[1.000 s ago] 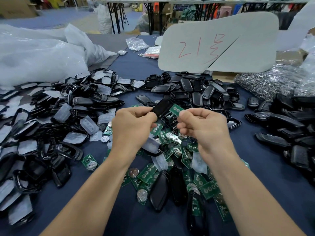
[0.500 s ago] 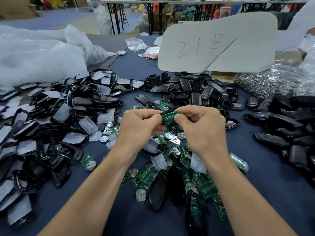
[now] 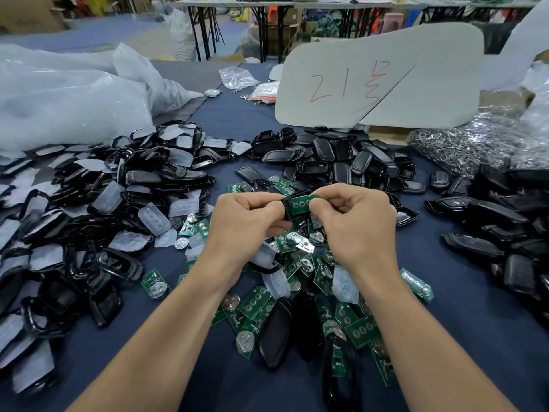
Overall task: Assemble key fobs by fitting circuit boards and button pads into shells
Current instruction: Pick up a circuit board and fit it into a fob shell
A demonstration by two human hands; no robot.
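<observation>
Red handwriting [image 3: 326, 84] on a pale grey board [image 3: 421, 93] reads "21", followed by a mark that I cannot read. No brand shows on any part. The board stands at the far side of the tabletop [image 3: 475, 337], which is covered in dark blue cloth. Behind it the room looks like a workshop, with folding tables [image 3: 205, 31] and blurred cardboard boxes.

The hands meet above the middle of the tabletop. The left hand [image 3: 246, 217] has its fingers curled round a black shell [image 3: 287, 210]. The right hand [image 3: 356, 221] pinches a green circuit board [image 3: 298, 202] between thumb and forefinger, and it lies in the shell's open face. Whether it is fully seated cannot be told.

Under the hands lies a heap of loose circuit boards [image 3: 255, 301], mixed with translucent button pads [image 3: 344, 285]. A pile of shell frames [image 3: 89, 218] with pads in them fills the left side and runs to the edge of view. Black shell halves [image 3: 341, 165] lie just beyond the hands, and a further pile of fobs [image 3: 505, 233] crowds the right. A clear bag of key rings [image 3: 475, 144] sits far right, and large plastic bags [image 3: 59, 99] sit far left.

Bare cloth shows at the near right beside the right forearm, between the forearms, and in a strip running away between the plastic bags and the board.
</observation>
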